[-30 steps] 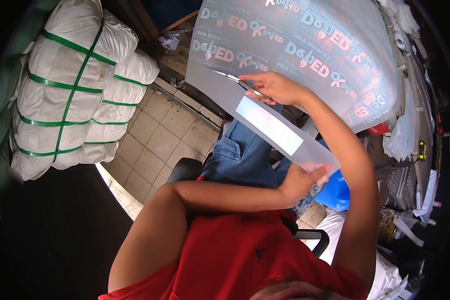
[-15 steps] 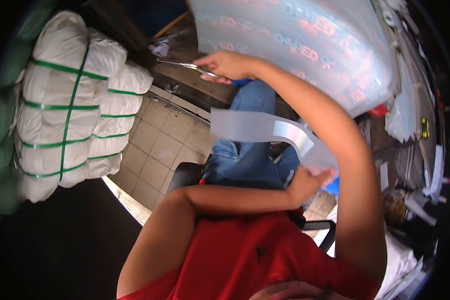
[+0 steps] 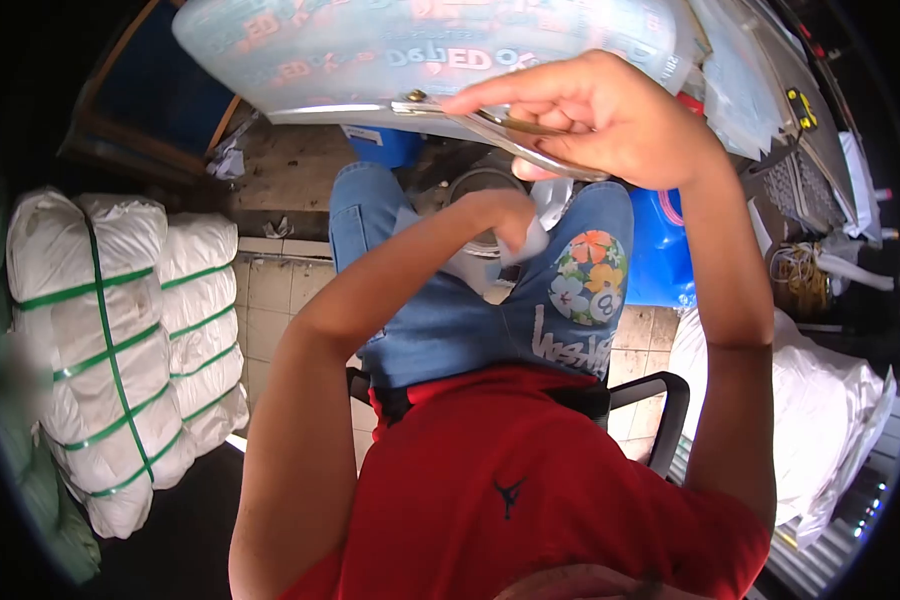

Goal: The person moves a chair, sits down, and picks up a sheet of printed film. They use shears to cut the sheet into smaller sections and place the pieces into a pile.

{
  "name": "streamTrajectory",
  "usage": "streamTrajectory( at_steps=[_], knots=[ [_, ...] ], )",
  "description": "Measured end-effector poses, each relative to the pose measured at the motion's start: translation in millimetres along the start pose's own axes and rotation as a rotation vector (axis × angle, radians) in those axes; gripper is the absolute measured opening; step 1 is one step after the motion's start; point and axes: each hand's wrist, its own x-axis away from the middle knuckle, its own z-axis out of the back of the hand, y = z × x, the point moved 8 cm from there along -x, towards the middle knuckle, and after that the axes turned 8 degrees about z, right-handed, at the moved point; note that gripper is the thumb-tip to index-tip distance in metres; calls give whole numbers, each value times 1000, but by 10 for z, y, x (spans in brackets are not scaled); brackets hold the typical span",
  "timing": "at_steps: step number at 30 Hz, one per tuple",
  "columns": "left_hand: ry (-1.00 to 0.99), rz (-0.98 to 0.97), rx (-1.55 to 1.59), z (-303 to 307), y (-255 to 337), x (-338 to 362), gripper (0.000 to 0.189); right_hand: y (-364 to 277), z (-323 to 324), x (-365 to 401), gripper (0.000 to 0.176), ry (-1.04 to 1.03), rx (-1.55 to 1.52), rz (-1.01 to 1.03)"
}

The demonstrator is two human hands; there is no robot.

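I see the right hand (image 3: 610, 120) clenched on the scissors (image 3: 450, 108) at the frosted, red-lettered sheet (image 3: 420, 40) — the left hand (image 3: 505, 213) pinches a pale scrap (image 3: 470, 268), mostly hidden.

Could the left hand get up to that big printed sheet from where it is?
Probably yes. The left hand sits low over the lap, pinching a pale scrap, with nothing between it and the printed sheet above. The right hand and its scissors crowd only the sheet's near edge.

Right hand (image 3: 592, 122) raised, fingers curled; left hand (image 3: 500, 215) low, clenched.
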Motion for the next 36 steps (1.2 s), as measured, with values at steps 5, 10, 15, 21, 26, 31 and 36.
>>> streamTrajectory(
  at_steps=[5, 10, 15, 21, 26, 31, 36],
  knots=[
    [847, -263, 129, 454, -289, -233, 32, 2, 258, 531, 55, 89, 53, -87],
    [744, 242, 412, 724, -932, 1741, 29, -46, 472, 965, 58, 233, 104, -57],
    [894, 670, 795, -993, -2867, 3516, 34, 41, 592, 1316, 60, 302, 109, 10],
    [462, 715, 546, -1506, -2405, 3342, 60, 205, 725, 1505, 101, 375, 119, 169],
    [667, -246, 1840, 38, -849, 1601, 39, 300, 657, 1731, 97, 500, -12, -93],
    [844, -151, 2305, 225, -1039, 39, 66, 219, 541, 2234, 100, 561, -39, -162],
    [1042, -229, 2542, 373, -1105, -42, 75, 265, 549, 2772, 107, 642, -89, -208]
  ],
)
